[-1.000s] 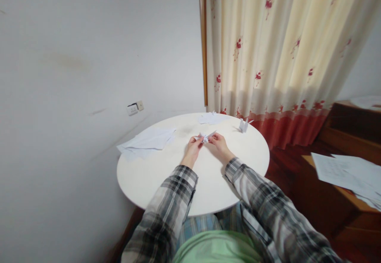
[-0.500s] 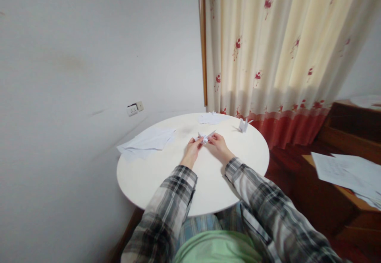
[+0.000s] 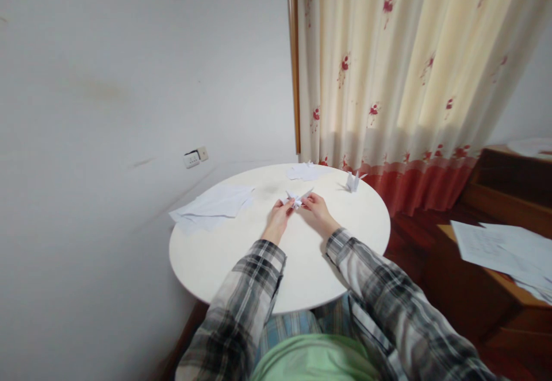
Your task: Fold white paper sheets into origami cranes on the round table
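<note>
1. folded white paper (image 3: pixel 297 201): between both hands over the round table (image 3: pixel 259 283); touching the top or not, can't tell from here. thin points stick out at eleven and one o'clock. all clock directions below read from this piece.
2. left hand (image 3: pixel 279 215): at eight o'clock, thumb and fingers pinching the piece's near left side.
3. right hand (image 3: pixel 318 206): at three o'clock, fingertips gripping the other side.
4. progress, my guess: folding well along, points already formed, probably just shaping left. finer creases too small to check.
5. standing folded piece (image 3: pixel 352 183): past two o'clock, upright, apart from the hands, looks finished.
6. small paper pile (image 3: pixel 302 172): twelve o'clock, far edge; tiny peaked bit on it, can't tell what.
7. large loose sheets (image 3: pixel 215 203): nine o'clock, lying flat, look unfolded, so probably stock left over.
8. beyond the table: flowered curtain (image 3: pixel 371 82) at one, wall socket (image 3: pixel 192 159) at ten, more papers (image 3: pixel 495 249) on a wooden cabinet (image 3: pixel 478 306) between three and four.
</note>
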Demonstrator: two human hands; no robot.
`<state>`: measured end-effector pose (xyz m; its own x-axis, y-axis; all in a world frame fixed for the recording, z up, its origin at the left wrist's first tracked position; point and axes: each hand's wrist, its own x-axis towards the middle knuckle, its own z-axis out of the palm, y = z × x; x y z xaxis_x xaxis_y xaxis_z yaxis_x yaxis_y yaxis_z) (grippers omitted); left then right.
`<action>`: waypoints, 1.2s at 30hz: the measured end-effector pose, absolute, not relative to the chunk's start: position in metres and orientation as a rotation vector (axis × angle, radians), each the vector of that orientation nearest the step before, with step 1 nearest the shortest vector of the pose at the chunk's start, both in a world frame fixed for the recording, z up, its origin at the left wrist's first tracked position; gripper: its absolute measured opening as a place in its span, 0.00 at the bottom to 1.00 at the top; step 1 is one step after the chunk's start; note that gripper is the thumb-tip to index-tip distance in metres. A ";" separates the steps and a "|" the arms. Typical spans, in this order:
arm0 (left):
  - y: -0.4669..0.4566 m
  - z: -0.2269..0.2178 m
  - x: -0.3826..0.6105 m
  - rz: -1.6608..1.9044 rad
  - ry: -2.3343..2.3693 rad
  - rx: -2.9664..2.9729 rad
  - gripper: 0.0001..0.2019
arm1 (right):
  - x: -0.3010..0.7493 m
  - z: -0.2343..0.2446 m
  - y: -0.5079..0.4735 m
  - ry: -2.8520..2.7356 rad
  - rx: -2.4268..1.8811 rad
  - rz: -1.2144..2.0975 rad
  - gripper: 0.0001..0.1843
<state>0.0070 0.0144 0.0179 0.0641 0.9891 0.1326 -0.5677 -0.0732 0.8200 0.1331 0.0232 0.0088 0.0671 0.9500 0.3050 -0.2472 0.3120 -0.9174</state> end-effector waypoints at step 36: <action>0.013 0.018 0.007 1.371 0.682 0.977 0.13 | 0.133 0.008 0.018 -1.175 -0.793 1.056 0.11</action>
